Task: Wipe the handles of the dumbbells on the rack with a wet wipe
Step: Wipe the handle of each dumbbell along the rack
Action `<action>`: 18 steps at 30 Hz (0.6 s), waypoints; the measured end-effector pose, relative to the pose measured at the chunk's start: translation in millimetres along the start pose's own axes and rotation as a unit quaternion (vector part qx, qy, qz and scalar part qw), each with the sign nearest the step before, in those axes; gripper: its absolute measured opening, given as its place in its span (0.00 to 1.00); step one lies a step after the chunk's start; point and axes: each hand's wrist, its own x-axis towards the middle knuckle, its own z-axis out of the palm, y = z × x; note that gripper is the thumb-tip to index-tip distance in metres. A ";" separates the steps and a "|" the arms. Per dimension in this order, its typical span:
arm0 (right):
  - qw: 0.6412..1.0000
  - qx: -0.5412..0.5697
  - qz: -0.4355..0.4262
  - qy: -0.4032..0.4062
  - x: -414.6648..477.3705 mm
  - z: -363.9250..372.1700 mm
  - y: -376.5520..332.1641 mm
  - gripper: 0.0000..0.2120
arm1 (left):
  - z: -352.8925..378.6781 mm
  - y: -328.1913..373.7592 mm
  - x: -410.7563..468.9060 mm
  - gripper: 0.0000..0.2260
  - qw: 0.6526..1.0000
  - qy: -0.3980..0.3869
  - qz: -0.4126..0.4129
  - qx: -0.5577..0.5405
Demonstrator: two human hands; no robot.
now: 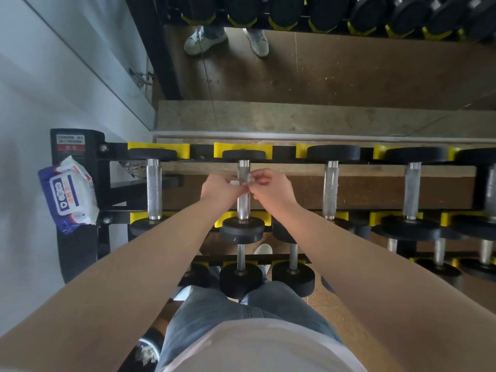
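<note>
Wooden floor [349, 189] is showing under a black rack [103, 189], with a mirror [349, 71] rising behind it and a pale wall [53, 76] running along the left. Dumbbells are lying across the top tier in yellow saddles [158, 149], their steel handles pointing near to far. The left hand [217, 187] and right hand [271, 186] are meeting over the handle [243, 205] of the second dumbbell [242, 229] from the left, at its far half. Both are pinching a small crumpled white wipe [248, 179] between fingertips and thumb, one hand on each side of the bar, with the wipe touching the metal. How far the wipe is wrapping around the handle cannot be told. The near half of that handle is lying bare. A blue and white pack [68, 194] of wipes is sitting on the left end of the rack, leaning against its upright. More dumbbells [240, 280] are resting on a lower, nearer tier.
</note>
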 end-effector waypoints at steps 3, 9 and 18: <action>0.997 0.055 0.032 0.032 3.2 1.0 -1.2 0.09 | 1.4 -9.2 -1.1 0.12 0.996 -0.017 -0.013 -0.089; 0.974 0.179 0.105 0.093 15.7 8.3 -19.9 0.08 | -3.2 -19.1 2.1 0.09 0.979 -0.005 -0.100 -0.178; 0.968 -0.149 0.152 -0.130 -1.1 1.6 11.8 0.09 | 1.1 -25.6 0.3 0.09 0.972 -0.061 -0.141 -0.178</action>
